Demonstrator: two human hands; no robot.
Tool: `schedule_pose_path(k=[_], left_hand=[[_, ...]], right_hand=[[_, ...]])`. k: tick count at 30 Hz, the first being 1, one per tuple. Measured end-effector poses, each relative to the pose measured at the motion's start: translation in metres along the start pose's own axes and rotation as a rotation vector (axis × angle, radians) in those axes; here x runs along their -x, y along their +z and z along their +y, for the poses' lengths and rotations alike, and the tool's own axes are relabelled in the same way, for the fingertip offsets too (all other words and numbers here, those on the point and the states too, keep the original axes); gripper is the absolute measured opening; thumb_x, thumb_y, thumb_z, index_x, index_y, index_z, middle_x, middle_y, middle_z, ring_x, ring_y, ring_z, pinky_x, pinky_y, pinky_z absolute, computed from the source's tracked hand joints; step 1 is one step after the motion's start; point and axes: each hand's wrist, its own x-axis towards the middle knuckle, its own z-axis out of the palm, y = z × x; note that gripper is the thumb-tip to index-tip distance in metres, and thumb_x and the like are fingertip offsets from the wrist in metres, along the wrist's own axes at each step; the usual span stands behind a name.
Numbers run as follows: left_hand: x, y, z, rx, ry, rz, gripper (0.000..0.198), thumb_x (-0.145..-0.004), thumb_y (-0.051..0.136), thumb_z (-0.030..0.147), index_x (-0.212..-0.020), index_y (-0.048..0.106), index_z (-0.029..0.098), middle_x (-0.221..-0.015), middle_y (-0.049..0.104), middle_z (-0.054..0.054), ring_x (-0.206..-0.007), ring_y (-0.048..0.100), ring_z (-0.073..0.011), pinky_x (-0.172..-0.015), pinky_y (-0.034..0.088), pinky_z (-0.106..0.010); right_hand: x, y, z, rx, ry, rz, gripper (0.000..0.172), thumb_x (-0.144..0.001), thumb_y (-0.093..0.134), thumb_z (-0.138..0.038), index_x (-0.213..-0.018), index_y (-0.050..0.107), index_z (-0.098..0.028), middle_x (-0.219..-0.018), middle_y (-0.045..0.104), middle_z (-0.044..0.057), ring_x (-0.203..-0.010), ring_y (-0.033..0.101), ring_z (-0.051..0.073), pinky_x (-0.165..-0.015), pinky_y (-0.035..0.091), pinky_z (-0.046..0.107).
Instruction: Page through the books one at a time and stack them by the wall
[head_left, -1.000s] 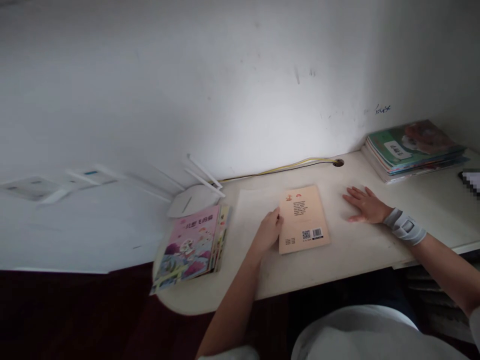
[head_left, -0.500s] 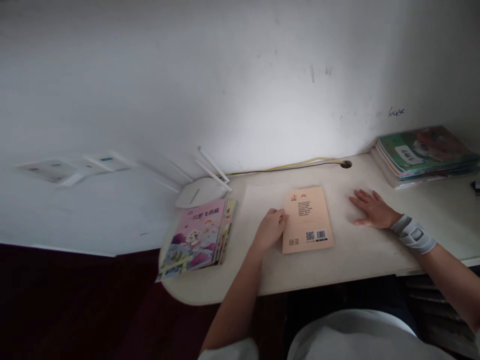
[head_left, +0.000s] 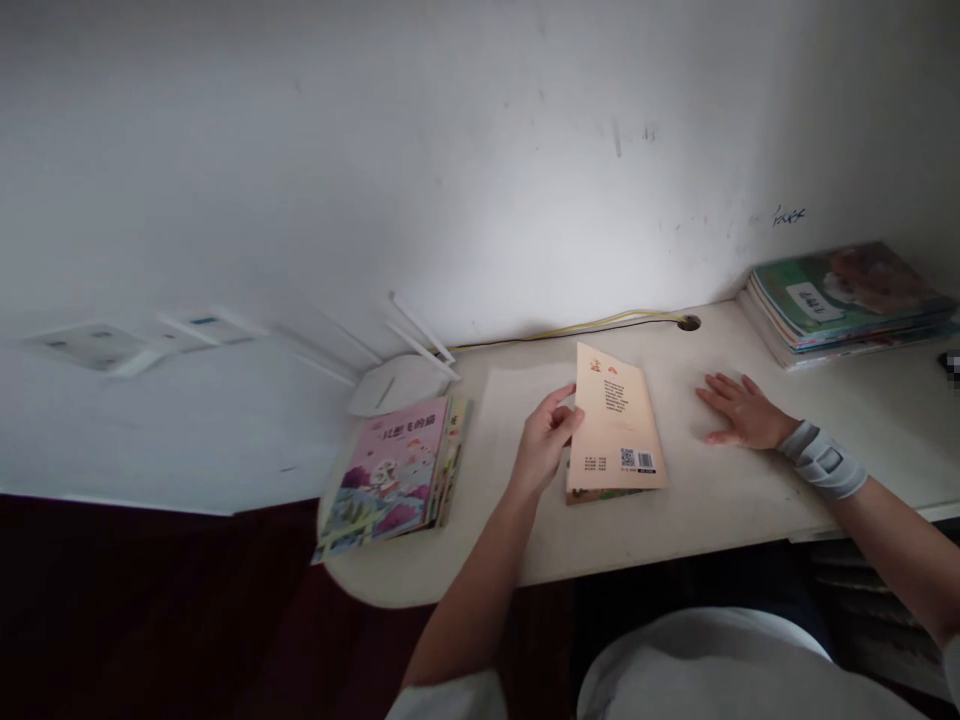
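Observation:
A thin orange book (head_left: 613, 425) lies back cover up in the middle of the pale desk (head_left: 705, 520), with a barcode near its lower edge. My left hand (head_left: 546, 440) pinches the book's left edge and holds that side raised off the desk. My right hand (head_left: 739, 412) rests flat on the desk to the right of the book, fingers stretched out, not touching it. A grey wrist strap (head_left: 821, 460) wraps my right wrist.
A pink picture book stack (head_left: 390, 475) lies at the desk's left end, overhanging the edge. A white router (head_left: 397, 380) with antennas sits behind it. A stack of books (head_left: 844, 300) stands at the far right. A yellow cable (head_left: 585, 328) runs along the wall to a desk hole.
My left hand has gripped the orange book's left edge and lifted that side up from the desk. My right hand has stayed flat in place.

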Motion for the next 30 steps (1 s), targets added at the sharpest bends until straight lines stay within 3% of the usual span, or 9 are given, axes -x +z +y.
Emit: schedule_pose_path(k=[3, 5, 7, 8, 10, 12, 17, 23, 30], left_hand=[[0.011, 0.022, 0.006, -0.02, 0.183, -0.176, 0.073, -0.082, 0.036, 0.062, -0.139, 0.029, 0.017, -0.111, 0.059, -0.015, -0.097, 0.059, -0.024, -0.077, 0.049, -0.035], [0.021, 0.044, 0.009, -0.198, 0.375, -0.316, 0.087, -0.078, 0.041, 0.065, -0.144, 0.01, 0.019, -0.142, 0.031, -0.019, -0.127, 0.037, -0.0318, -0.096, 0.04, -0.044], [0.031, 0.068, 0.01, -0.485, 0.528, -0.355, 0.1, -0.076, 0.053, 0.058, -0.144, -0.009, 0.018, -0.151, 0.004, -0.019, -0.137, 0.012, -0.035, -0.106, 0.026, -0.051], [0.034, 0.08, 0.009, -0.63, 0.576, -0.345, 0.099, -0.078, 0.054, 0.051, -0.143, -0.014, 0.018, -0.151, -0.001, -0.019, -0.138, 0.004, -0.0354, -0.107, 0.021, -0.053], [0.036, 0.101, 0.005, -0.868, 0.628, -0.332, 0.081, -0.086, 0.045, 0.032, -0.143, -0.01, 0.017, -0.151, 0.0, -0.018, -0.138, -0.003, -0.0352, -0.107, 0.016, -0.057], [0.033, 0.116, -0.001, -1.034, 0.658, -0.362, 0.065, -0.086, 0.036, 0.016, -0.145, 0.007, 0.019, -0.152, 0.007, -0.016, -0.137, -0.003, -0.0354, -0.106, 0.016, -0.06], [0.024, 0.131, -0.018, -1.258, 0.711, -0.455, 0.052, -0.085, 0.031, 0.009, -0.136, 0.037, 0.017, -0.147, 0.028, -0.014, -0.137, 0.007, -0.0383, -0.101, 0.022, -0.065], [0.024, 0.132, -0.031, -1.357, 0.663, -0.395, 0.049, -0.086, 0.028, 0.01, -0.134, 0.04, 0.016, -0.142, 0.035, -0.016, -0.135, 0.018, -0.0357, -0.099, 0.023, -0.068], [0.023, 0.134, -0.033, -1.355, 0.598, -0.408, 0.048, -0.088, 0.028, 0.011, -0.132, 0.042, 0.019, -0.14, 0.041, -0.013, -0.133, 0.026, -0.0344, -0.098, 0.02, -0.07]], right_hand=[[0.0, -0.003, -0.002, -0.006, -0.003, -0.007, 0.087, -0.074, 0.04, -0.073, -0.141, 0.029, -0.018, -0.147, 0.021, 0.02, -0.135, 0.02, 0.035, -0.1, 0.017, 0.062], [0.0, -0.005, -0.002, -0.009, -0.007, -0.006, 0.087, -0.074, 0.039, -0.073, -0.141, 0.028, -0.019, -0.147, 0.022, 0.02, -0.135, 0.02, 0.035, -0.1, 0.018, 0.062], [0.0, -0.006, -0.002, -0.009, -0.009, -0.007, 0.086, -0.074, 0.04, -0.073, -0.141, 0.028, -0.02, -0.147, 0.022, 0.019, -0.135, 0.02, 0.034, -0.101, 0.018, 0.061], [0.0, -0.007, -0.002, -0.009, -0.009, -0.007, 0.086, -0.075, 0.04, -0.072, -0.141, 0.027, -0.019, -0.148, 0.021, 0.019, -0.135, 0.019, 0.034, -0.101, 0.017, 0.061], [0.0, -0.007, -0.002, -0.012, -0.006, -0.011, 0.084, -0.077, 0.042, -0.067, -0.142, 0.027, -0.016, -0.148, 0.02, 0.021, -0.135, 0.017, 0.035, -0.102, 0.016, 0.061], [0.0, -0.008, -0.002, -0.019, -0.005, -0.01, 0.08, -0.079, 0.045, -0.059, -0.142, 0.025, -0.014, -0.147, 0.02, 0.021, -0.135, 0.017, 0.036, -0.102, 0.017, 0.061], [0.003, -0.01, 0.0, -0.01, -0.007, -0.018, 0.081, -0.078, 0.05, -0.049, -0.142, 0.023, -0.006, -0.147, 0.02, 0.023, -0.134, 0.018, 0.038, -0.104, 0.019, 0.057], [0.008, -0.007, 0.002, -0.028, 0.006, -0.025, 0.077, -0.083, 0.041, -0.053, -0.141, 0.024, -0.005, -0.147, 0.02, 0.023, -0.136, 0.015, 0.034, -0.106, 0.019, 0.052], [0.016, 0.003, -0.007, -0.067, 0.098, 0.043, 0.064, -0.089, 0.031, -0.041, -0.138, 0.029, 0.0, -0.146, 0.023, 0.023, -0.136, 0.018, 0.03, -0.109, 0.021, 0.045]])
